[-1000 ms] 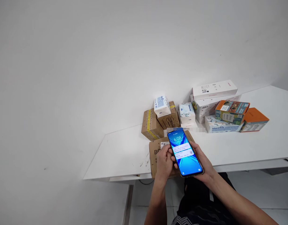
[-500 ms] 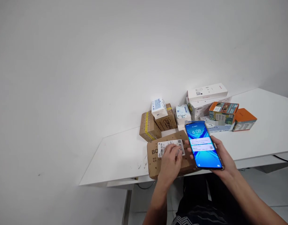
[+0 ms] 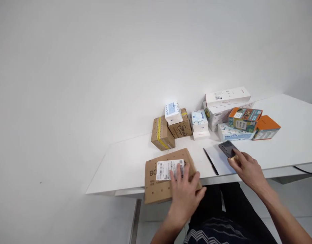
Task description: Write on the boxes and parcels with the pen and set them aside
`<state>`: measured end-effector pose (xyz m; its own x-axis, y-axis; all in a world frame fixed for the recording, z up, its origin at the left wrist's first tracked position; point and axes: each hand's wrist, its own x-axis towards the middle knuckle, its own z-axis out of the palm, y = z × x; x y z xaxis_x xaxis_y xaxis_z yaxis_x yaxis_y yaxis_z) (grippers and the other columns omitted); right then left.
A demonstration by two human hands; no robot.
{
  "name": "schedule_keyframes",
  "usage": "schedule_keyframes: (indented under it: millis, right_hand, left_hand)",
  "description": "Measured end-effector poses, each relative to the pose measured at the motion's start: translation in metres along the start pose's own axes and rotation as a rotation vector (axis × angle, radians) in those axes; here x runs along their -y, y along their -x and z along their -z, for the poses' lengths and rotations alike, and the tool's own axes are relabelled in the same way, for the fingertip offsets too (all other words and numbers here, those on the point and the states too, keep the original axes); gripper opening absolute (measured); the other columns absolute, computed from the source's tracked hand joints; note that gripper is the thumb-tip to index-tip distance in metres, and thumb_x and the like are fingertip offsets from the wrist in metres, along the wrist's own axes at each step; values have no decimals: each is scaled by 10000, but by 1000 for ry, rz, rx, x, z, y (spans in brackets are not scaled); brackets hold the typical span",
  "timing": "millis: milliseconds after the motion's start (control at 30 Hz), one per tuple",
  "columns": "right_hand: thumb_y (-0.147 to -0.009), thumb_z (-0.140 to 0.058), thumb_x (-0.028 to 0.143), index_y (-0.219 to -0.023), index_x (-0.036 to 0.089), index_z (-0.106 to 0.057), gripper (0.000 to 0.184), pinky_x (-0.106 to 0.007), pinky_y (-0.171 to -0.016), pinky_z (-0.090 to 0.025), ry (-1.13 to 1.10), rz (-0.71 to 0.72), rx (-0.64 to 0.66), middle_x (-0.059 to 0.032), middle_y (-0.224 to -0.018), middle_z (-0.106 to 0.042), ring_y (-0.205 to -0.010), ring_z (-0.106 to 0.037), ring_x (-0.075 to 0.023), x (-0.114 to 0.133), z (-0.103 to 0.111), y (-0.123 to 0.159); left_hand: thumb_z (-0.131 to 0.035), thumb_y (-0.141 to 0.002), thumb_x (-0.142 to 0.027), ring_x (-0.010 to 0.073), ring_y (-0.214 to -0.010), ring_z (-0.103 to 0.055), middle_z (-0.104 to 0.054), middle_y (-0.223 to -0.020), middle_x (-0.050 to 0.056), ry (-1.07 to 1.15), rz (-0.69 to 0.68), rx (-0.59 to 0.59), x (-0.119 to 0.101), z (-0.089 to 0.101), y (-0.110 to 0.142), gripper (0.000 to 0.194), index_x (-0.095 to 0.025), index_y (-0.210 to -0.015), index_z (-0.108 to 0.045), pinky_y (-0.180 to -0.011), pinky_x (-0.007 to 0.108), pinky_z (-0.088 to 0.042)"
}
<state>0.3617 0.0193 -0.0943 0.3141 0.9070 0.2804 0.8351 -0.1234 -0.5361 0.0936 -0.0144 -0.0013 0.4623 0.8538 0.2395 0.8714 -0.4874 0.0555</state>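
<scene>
Brown cardboard box (image 3: pixel 159 193), white label (image 3: pixel 162 170) upward, partly off the table (image 3: pixel 115 169); dark phone (image 3: pixel 226 147), back upward.

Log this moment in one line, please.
left hand: spread on labelled box | right hand: touching phone | pen: between box and phone

The brown cardboard box with a white label (image 3: pixel 161 189) lies under the spread left hand (image 3: pixel 185 193). Right of that box are a slim black pen (image 3: pixel 210 161) and a dark phone (image 3: pixel 227 148), apparently face down, touched by the right hand (image 3: pixel 248 167).
</scene>
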Motion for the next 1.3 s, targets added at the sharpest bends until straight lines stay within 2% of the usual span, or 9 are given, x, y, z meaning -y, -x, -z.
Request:
schedule_keyframes:
  millis: [67, 167, 333, 400, 667, 833, 1033, 1167, 1300]
  right_hand:
    - [-866, -451, 466, -1259, 128, -578, 534, -537, -730, -475, 230, 63, 5, -243, -1179, -582, -955, -578, -394, -2, -9, 2]
    - [-876, -469, 451, -1238, 140, -600, 494, -520, -726, -470, 416, 153, 20, -237, -1171, -578, -967, -557, -395, -4, -18, 1]
    - [-894, -481, 401, -1187, 158, -635, 411, -466, -706, -477, 516, 268, 9, -203, -1118, -608, -925, -571, -350, -5, -28, -5]
    - [-900, -482, 412, -1180, 167, -640, 404, -452, -705, -480, 527, 286, -10, -193, -1125, -612, -935, -573, -343, -5, -33, -7]
    - [-904, -482, 441, -1179, 176, -633, 411, -461, -730, -475, 518, 258, -39, -187, -1151, -613, -1002, -549, -350, -4, -44, -11]
    - [-916, -462, 438, -1187, 188, -622, 402, -443, -740, -465, 522, 256, -71, -174, -1186, -602, -1021, -539, -338, -6, -47, -8]
    - [-937, -430, 420, -1206, 182, -611, 403, -426, -764, -445, 533, 272, -125, -179, -1224, -583, -1030, -537, -321, -7, -50, -5]
    - [-944, -420, 411, -1209, 179, -612, 401, -422, -775, -431, 534, 273, -138, -183, -1234, -579, -1034, -536, -318, -6, -49, -4]
    - [-946, -416, 408, -1203, 179, -616, 398, -412, -771, -421, 531, 272, -146, -181, -1233, -581, -1034, -536, -315, -4, -48, -3]
  left_hand:
    - [-619, -820, -359, 421, -1346, -339, -474, -1431, 91, -33, 79, -6, 30, 4, 18, 430, -316, -1246, -584, -1047, 689, -256]
    - [-523, -866, -341, 382, -1370, -314, -448, -1462, 46, -92, 247, 24, 77, 11, 38, 555, -334, -1410, -411, -1075, 643, -250]
    - [-424, -906, -417, 481, -1389, -171, -260, -1562, 26, -156, 767, 138, 144, 17, 48, 612, -328, -1484, -243, -999, 762, -177]
    - [-411, -911, -440, 481, -1402, -124, -207, -1580, -3, -104, 879, 143, 166, 15, 44, 594, -383, -1475, -233, -994, 765, -179]
    - [-498, -842, -364, 387, -1446, -84, -213, -1579, 17, 23, 729, 65, 234, 2, -23, 699, -294, -1489, -243, -1130, 629, -122]
    - [-522, -793, -316, 347, -1454, -96, -248, -1566, -2, 82, 635, 61, 251, -6, -75, 750, -302, -1487, -236, -1137, 643, -30]
    - [-581, -733, -230, 343, -1451, -132, -326, -1530, -21, 273, 542, 22, 262, -8, -115, 681, -328, -1391, -433, -1110, 667, 101]
    - [-486, -774, -172, 306, -1413, -279, -437, -1467, 21, 302, 565, -25, 258, -1, -131, 580, -276, -1344, -501, -1160, 605, -84]
    - [-339, -908, -330, 256, -1345, -396, -463, -1443, 64, 296, 546, -97, 225, -2, -144, 486, -223, -1361, -478, -1114, 446, -324]
